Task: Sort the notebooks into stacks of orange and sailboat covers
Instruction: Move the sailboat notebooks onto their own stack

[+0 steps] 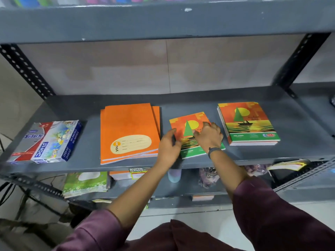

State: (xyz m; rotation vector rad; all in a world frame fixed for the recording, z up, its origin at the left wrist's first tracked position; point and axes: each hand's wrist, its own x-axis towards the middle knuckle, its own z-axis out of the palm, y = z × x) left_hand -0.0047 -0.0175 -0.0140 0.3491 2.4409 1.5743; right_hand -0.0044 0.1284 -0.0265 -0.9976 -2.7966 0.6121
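On the grey shelf (299, 131) lies a stack of plain orange notebooks (128, 127) left of centre. A stack of sailboat-cover notebooks (248, 122) sits at the right. Between them lies a single sailboat notebook (183, 124), slightly tilted. My left hand (169, 147) touches its left edge, fingers apart. My right hand (208, 135) rests on top of its cover with fingers bent; whether it grips the notebook cannot be told. The hands hide the middle of that notebook.
Boxes of pastels (47, 140) lie at the shelf's left end. A lower shelf holds green-cover notebooks (85, 183), more orange notebooks (119, 175) and plastic bags (208, 176). Slotted metal uprights (297, 60) frame the shelf; another shelf board (163, 20) runs overhead.
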